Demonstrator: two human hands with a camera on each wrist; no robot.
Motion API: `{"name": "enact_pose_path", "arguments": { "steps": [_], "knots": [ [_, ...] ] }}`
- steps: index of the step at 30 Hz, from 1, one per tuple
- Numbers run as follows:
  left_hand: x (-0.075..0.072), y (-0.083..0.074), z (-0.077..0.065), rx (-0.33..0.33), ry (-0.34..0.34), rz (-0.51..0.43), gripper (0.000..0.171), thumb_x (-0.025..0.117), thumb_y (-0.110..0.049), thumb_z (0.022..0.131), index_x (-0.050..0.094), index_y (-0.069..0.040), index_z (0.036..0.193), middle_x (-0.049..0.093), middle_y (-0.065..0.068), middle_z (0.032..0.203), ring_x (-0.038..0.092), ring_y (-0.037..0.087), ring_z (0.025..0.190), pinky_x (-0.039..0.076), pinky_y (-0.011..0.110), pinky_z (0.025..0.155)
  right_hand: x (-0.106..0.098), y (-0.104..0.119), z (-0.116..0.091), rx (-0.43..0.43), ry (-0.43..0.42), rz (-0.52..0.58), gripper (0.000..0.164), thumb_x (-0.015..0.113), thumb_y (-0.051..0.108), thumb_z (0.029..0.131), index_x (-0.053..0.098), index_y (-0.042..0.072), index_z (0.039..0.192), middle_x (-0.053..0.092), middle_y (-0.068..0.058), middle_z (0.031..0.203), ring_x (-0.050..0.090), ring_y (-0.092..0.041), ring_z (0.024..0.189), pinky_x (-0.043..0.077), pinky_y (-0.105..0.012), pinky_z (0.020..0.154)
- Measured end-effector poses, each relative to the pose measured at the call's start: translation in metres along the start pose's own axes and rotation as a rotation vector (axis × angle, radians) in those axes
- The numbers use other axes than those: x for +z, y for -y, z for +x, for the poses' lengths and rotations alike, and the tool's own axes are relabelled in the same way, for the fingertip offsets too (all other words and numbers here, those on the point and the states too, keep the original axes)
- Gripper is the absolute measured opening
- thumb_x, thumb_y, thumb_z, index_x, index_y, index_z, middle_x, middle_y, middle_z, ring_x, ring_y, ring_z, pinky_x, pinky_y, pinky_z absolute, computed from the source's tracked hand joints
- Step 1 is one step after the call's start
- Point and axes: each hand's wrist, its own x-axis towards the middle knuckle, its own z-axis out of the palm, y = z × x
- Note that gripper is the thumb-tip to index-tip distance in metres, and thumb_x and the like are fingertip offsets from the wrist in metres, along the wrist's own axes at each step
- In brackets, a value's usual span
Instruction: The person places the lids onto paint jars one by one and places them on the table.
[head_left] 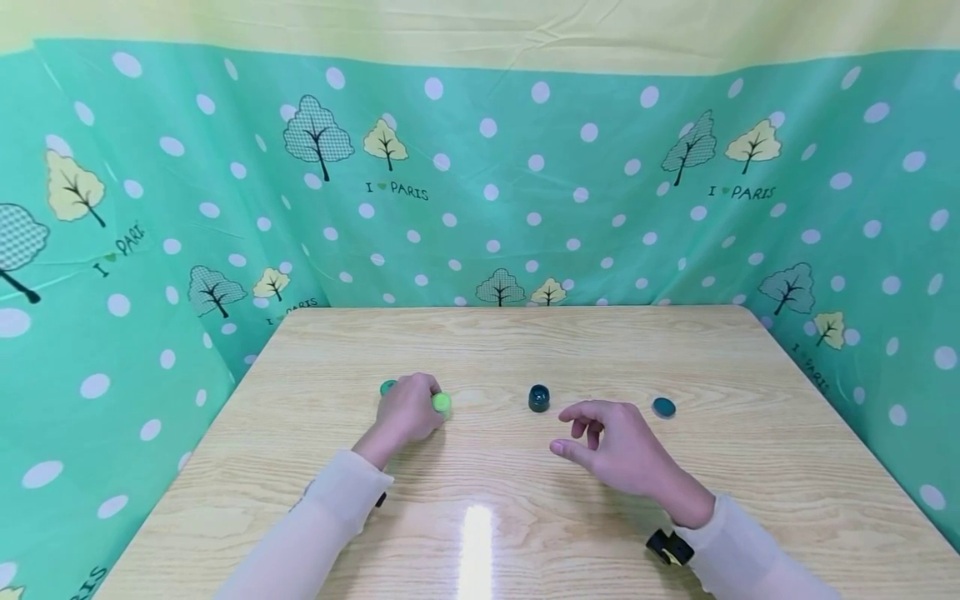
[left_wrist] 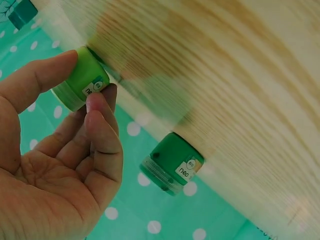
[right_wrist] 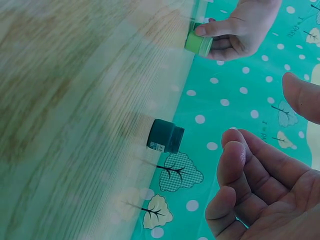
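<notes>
Pinching the light green jar [head_left: 442, 405] between thumb and fingers, the left hand [head_left: 408, 408] is low over the wooden surface [head_left: 480, 346]; whether the jar touches the surface is hard to tell. A darker green jar [left_wrist: 172, 162] stands just beside the left hand, on its outer side. The right hand [head_left: 618, 446] is open, thumb apart from loosely bent fingers. Between the hands, nearer the right one's fingertips and apart from them, stands a dark teal jar [head_left: 538, 398]. A round teal lid [head_left: 664, 407] lies flat just beyond the right hand, toward its outer side.
</notes>
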Motion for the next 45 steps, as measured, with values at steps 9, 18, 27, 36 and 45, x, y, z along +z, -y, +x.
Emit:
{"name": "enact_pose_path", "arguments": {
  "steps": [9,18,27,36,45],
  "knots": [
    [0.001,0.001,-0.002,0.01,0.0,-0.01,0.041,0.078,-0.011,0.074,0.066,-0.005,0.112,0.068,0.009,0.105,0.062,0.022,0.09,0.053,0.04,0.078,0.002,0.002,0.0,0.019,0.005,-0.008,0.038,0.076,0.045,0.078,0.069,0.02,0.104,0.058,0.012,0.08,0.053,-0.009,0.063,0.044,-0.023,0.052],
    [0.005,-0.004,-0.007,0.056,-0.057,-0.076,0.059,0.084,-0.017,0.067,0.062,-0.007,0.122,0.063,0.01,0.121,0.059,0.024,0.094,0.051,0.041,0.084,0.004,-0.001,0.0,0.025,0.006,-0.009,0.039,0.075,0.049,0.077,0.069,0.021,0.104,0.058,0.013,0.08,0.053,-0.009,0.063,0.044,-0.024,0.052],
    [0.006,-0.022,-0.012,0.143,-0.148,-0.157,0.058,0.085,-0.021,0.069,0.062,-0.01,0.121,0.062,0.006,0.122,0.052,0.029,0.118,0.044,0.043,0.098,-0.001,-0.002,0.0,0.043,-0.007,-0.01,0.038,0.076,0.046,0.077,0.07,0.02,0.104,0.059,0.011,0.081,0.053,-0.01,0.066,0.045,-0.024,0.054],
    [0.013,-0.041,-0.012,0.214,-0.128,-0.32,0.055,0.083,-0.026,0.072,0.062,-0.013,0.121,0.063,0.003,0.12,0.059,0.025,0.105,0.05,0.036,0.084,-0.004,-0.004,-0.001,0.051,-0.031,-0.019,0.038,0.075,0.049,0.077,0.07,0.021,0.103,0.06,0.01,0.083,0.054,-0.012,0.072,0.045,-0.025,0.06],
    [0.021,-0.058,-0.009,0.232,-0.077,-0.436,0.057,0.084,-0.028,0.071,0.062,-0.014,0.122,0.063,0.001,0.121,0.061,0.029,0.101,0.052,0.034,0.08,-0.008,-0.01,-0.002,0.049,-0.061,-0.009,0.038,0.075,0.05,0.075,0.07,0.023,0.101,0.062,0.008,0.083,0.054,-0.011,0.072,0.046,-0.025,0.059]
  ]
}}
